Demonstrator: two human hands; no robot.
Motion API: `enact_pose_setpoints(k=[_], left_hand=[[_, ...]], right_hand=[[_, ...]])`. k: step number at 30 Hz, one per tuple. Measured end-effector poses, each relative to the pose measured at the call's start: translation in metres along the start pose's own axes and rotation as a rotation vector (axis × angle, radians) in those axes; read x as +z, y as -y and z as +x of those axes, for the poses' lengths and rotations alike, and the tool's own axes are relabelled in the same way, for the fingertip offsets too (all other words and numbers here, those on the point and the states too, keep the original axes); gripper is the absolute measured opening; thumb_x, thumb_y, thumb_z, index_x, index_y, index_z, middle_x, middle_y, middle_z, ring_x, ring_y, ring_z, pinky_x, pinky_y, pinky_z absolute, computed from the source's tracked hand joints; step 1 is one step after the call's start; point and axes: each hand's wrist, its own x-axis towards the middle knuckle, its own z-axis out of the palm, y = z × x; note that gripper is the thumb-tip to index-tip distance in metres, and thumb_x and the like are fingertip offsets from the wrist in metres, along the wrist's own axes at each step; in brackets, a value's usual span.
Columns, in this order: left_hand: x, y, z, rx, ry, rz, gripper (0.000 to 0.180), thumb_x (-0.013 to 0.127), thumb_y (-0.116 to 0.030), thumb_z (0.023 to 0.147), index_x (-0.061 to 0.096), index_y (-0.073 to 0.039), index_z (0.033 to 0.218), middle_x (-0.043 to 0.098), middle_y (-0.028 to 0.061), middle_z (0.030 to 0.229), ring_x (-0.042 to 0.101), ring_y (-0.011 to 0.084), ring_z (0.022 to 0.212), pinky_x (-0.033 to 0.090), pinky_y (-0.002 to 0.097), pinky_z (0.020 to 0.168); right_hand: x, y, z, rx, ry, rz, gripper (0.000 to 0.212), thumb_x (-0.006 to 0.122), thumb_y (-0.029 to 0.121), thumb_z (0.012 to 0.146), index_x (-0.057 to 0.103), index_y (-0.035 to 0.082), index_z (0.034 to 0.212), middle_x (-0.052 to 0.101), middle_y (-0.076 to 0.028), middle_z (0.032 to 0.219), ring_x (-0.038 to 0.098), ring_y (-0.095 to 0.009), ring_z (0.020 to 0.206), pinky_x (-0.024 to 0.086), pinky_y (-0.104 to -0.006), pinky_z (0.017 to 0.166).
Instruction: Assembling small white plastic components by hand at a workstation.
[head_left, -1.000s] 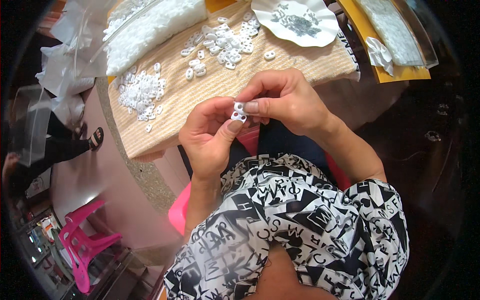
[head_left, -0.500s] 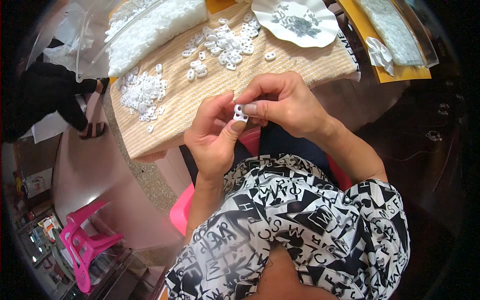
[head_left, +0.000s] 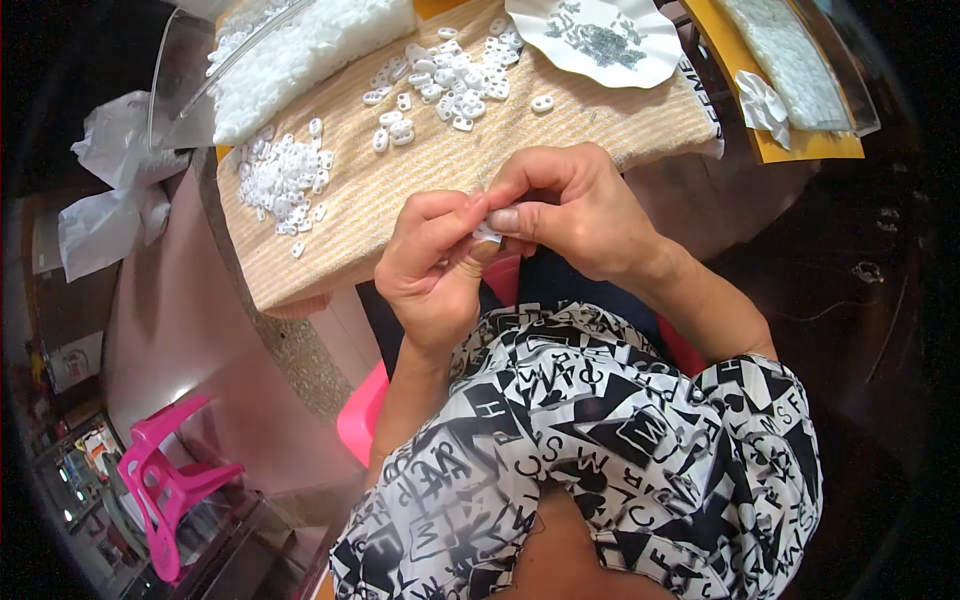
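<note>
White plastic pieces (head_left: 283,176) lie on a tan woven mat (head_left: 420,180), beside a white plate (head_left: 600,40) and pink stool (head_left: 165,480).

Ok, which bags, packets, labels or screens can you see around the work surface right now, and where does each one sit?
Clear plastic bag of white pieces: top left on the mat, bulging, open.
Clear flat packet of white pieces: top right, on a yellow sheet.
White crumpled bag: left of the table, limp and empty-looking.
Small colourful packages: lower left shelf, too blurred to describe.
No screens or signs visible.
</note>
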Motion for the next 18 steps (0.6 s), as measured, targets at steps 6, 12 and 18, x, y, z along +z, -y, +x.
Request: enact_pose_setpoints(k=[6, 12, 18], left_hand=[[0.0, 0.007, 0.0, 0.032, -0.004, 0.031, 0.023, 0.063, 0.001, 0.073, 0.06, 0.001, 0.096, 0.053, 0.0105, 0.093, 0.05, 0.0106, 0.075, 0.039, 0.0176, 0.065], [-0.001, 0.012, 0.001, -0.002, -0.032, -0.091, 0.025, 0.063, 0.001, 0.074, 0.059, 0.002, 0.099, 0.053, 0.0099, 0.092, 0.051, 0.0121, 0.076, 0.042, 0.02, 0.066], [0.0, 0.009, 0.004, -0.102, -0.019, -0.155, 0.031, 0.062, -0.004, 0.076, 0.055, 0.004, 0.106, 0.052, 0.0087, 0.098, 0.053, 0.0125, 0.079, 0.043, 0.0206, 0.068]], right_hand=[[0.001, -0.002, 0.001, -0.019, -0.016, -0.048, 0.002, 0.058, -0.004, 0.072, 0.059, -0.004, 0.074, 0.056, -0.004, 0.061, 0.052, -0.008, 0.055, 0.043, -0.0205, 0.049], [0.001, -0.002, 0.003, -0.027, 0.005, -0.004, 0.002, 0.058, -0.002, 0.075, 0.059, -0.004, 0.076, 0.056, -0.004, 0.062, 0.052, -0.007, 0.054, 0.043, -0.0199, 0.049], [-0.003, 0.005, 0.004, 0.079, -0.036, 0.052, 0.012, 0.055, 0.002, 0.08, 0.06, -0.004, 0.089, 0.058, -0.004, 0.069, 0.052, -0.007, 0.057, 0.044, -0.0193, 0.049]])
